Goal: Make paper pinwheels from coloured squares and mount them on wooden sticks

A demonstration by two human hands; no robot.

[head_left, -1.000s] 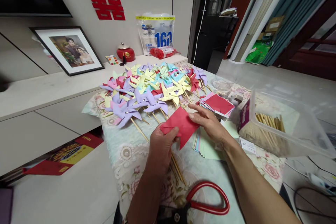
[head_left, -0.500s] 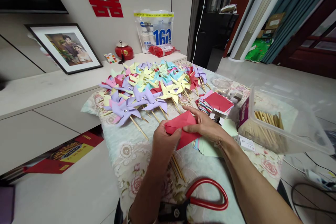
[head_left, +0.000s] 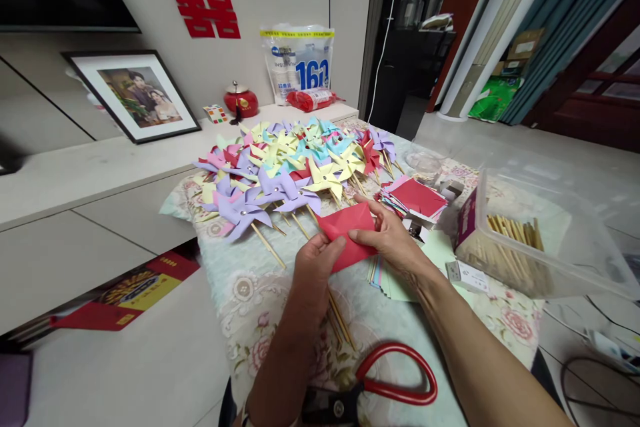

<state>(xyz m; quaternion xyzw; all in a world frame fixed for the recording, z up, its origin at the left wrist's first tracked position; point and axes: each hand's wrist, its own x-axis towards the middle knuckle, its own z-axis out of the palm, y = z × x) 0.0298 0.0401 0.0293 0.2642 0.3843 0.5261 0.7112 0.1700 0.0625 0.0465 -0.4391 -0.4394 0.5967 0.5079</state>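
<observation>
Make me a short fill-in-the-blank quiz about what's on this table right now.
1. Both hands, left hand and right hand, hold a folded sheet of ___ paper.
2. The scissors have ___ handles.
3. The clear box holds wooden ___.
4. Beyond the hands lies a pile of paper ___.

Missing words: red; red; sticks; pinwheels

1. The folded paper [head_left: 350, 230] between the left hand [head_left: 314, 273] and right hand [head_left: 395, 243] was plain red.
2. At 11 o'clock from it, the paper pinwheels [head_left: 290, 160] were lilac, yellow, pink, sky blue and red.
3. At 2 o'clock, the paper stack [head_left: 415, 197] was topped red.
4. At 6 o'clock, the scissors [head_left: 395, 380] had red handles.
5. The tablecloth [head_left: 240, 293] was pale green with pink roses.
</observation>
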